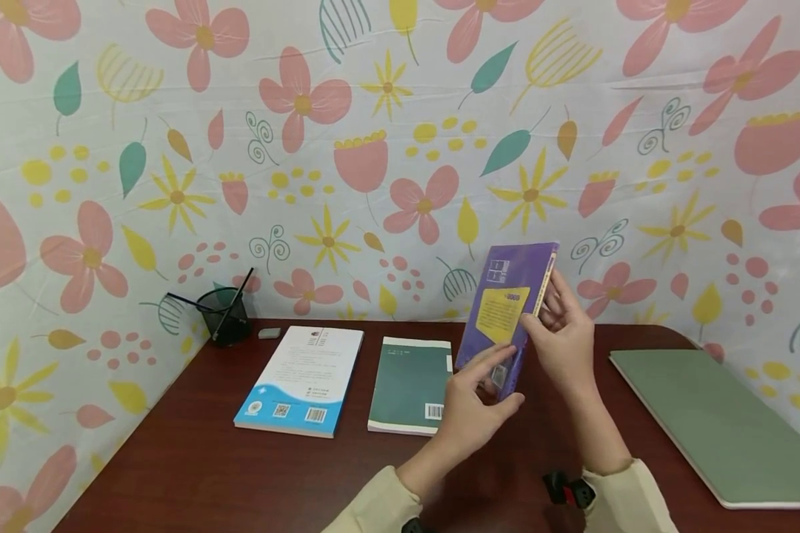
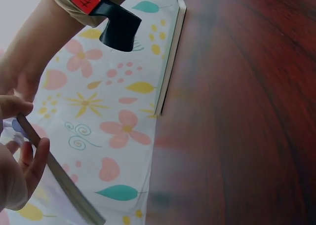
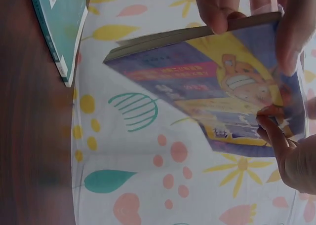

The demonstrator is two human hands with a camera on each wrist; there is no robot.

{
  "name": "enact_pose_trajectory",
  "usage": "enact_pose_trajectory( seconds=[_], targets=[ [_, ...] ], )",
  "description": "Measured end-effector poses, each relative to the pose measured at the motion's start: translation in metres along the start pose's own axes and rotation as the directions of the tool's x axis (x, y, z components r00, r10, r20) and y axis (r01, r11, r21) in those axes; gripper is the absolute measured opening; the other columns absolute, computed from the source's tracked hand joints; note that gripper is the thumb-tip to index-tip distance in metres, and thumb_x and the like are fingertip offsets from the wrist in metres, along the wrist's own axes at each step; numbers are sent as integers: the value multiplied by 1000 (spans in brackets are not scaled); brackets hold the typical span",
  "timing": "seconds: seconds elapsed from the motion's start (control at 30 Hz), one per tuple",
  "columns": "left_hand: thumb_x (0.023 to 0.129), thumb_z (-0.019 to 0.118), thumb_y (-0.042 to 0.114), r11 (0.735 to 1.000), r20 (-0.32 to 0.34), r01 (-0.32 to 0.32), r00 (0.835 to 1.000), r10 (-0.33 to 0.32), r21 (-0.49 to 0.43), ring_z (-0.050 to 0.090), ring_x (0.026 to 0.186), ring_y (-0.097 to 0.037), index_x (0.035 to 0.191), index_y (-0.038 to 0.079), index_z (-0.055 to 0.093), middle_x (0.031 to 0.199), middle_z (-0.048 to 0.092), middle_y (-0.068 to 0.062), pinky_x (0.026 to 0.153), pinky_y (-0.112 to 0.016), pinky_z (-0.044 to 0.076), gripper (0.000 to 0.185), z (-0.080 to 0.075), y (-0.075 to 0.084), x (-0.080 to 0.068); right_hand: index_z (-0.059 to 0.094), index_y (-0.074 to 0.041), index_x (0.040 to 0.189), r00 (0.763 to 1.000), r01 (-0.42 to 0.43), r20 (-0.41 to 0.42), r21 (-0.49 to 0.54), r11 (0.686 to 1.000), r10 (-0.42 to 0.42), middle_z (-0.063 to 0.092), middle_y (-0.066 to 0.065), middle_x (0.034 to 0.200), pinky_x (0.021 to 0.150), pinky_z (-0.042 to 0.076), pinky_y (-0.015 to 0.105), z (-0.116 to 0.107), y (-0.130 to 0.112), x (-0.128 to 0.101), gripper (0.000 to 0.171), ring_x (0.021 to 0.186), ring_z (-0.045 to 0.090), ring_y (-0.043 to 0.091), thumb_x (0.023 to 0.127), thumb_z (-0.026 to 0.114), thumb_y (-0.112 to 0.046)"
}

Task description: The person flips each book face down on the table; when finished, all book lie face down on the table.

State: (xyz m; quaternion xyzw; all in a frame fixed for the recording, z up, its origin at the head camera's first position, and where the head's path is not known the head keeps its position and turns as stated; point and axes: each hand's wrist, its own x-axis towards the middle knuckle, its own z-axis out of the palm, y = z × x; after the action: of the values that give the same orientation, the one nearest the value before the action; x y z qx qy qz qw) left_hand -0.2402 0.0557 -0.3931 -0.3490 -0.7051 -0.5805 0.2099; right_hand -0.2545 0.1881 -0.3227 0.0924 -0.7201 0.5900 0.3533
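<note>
A purple book [image 1: 507,281] with a yellow panel is held tilted above the table. My left hand [image 1: 470,411] grips its lower end. Higher up, my right hand [image 1: 563,337] pinches the right edge with thumb and fingers. The left wrist view shows the book [image 2: 66,183] edge-on, with the left hand [image 2: 22,170] around it. In the right wrist view, the book [image 3: 173,74] displays a cover with a cartoon figure, with the right hand [image 3: 296,13] at its upper edge and the left hand [image 3: 298,163] at its lower right.
On the brown table [image 1: 193,474] lie a white and blue book [image 1: 300,381], a dark green book [image 1: 407,385] and a large green flat book or pad [image 1: 720,422]. A black mesh pen holder [image 1: 227,318] stands at the back left beside a small grey item [image 1: 270,334]. Floral cloth [image 1: 427,259] hangs behind.
</note>
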Motion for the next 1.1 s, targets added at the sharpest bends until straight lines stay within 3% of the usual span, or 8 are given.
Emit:
enact_pose_trajectory(
  seconds=[0.17, 0.37, 0.5, 0.6, 0.67, 0.93, 1.1],
  targets=[
    [75, 75, 7, 991, -5, -55, 998, 56, 119, 44, 63, -3, 127, 19, 56, 131, 51, 1, 54, -10, 41, 57, 4, -1, -2, 36, -23, 143, 998, -20, -60, 15, 1000, 21, 56, 18, 130, 67, 52, 10, 4, -2, -3, 67, 88, 64, -9, 84, 52, 6],
    [74, 76, 15, 973, -9, -41, 999, 44, 225, 45, 66, 0, 132, 24, 50, 135, 38, -2, 56, -6, 39, 64, 5, -1, -6, 37, -28, 142, 993, -14, -118, 47, 999, 20, 61, 20, 123, 63, 52, 12, 8, -5, -7, 68, 82, 67, -5, 85, 52, 6],
    [75, 77, 25, 965, -24, -24, 999, 31, 259, 53, 87, -5, 134, 25, 47, 137, 35, -2, 68, -9, 42, 66, 5, -3, -6, 38, -26, 141, 991, -3, -135, 91, 996, 15, 61, 19, 123, 60, 53, 15, 9, -8, -8, 67, 83, 68, -2, 85, 51, 7],
    [77, 75, 33, 970, -39, -15, 999, 26, 243, 51, 109, -12, 133, 26, 49, 138, 37, 1, 77, -15, 46, 62, 3, -7, -5, 41, -25, 139, 987, -18, -155, 160, 987, 43, 61, 18, 125, 62, 54, 16, 7, -11, -7, 64, 84, 69, -1, 85, 51, 8],
    [80, 72, 37, 975, -52, 0, 999, 12, 222, 47, 114, -14, 131, 26, 51, 139, 38, 3, 80, -18, 47, 56, 1, -9, -4, 42, -24, 139, 982, -36, -173, 192, 981, 70, 60, 18, 125, 64, 53, 15, 4, -14, -6, 63, 86, 68, -1, 85, 51, 8],
    [84, 67, 36, 978, -164, 141, 980, -115, 154, 34, 117, -18, 127, 30, 55, 145, 32, 2, 92, -37, 38, 45, -6, -14, 3, 44, -24, 137, 970, -83, -195, 299, 951, 146, 62, 13, 125, 64, 54, 17, -4, -26, -4, 63, 86, 69, 1, 84, 51, 9],
    [83, 68, 36, 974, -161, 222, 964, -213, 40, 35, 122, -22, 133, 37, 47, 148, 23, -3, 93, -41, 40, 54, -9, -16, 5, 47, -22, 135, 964, -81, -210, 354, 932, 164, 69, 3, 114, 62, 55, 18, -7, -31, -4, 62, 84, 70, 4, 83, 51, 11]
  ],
)
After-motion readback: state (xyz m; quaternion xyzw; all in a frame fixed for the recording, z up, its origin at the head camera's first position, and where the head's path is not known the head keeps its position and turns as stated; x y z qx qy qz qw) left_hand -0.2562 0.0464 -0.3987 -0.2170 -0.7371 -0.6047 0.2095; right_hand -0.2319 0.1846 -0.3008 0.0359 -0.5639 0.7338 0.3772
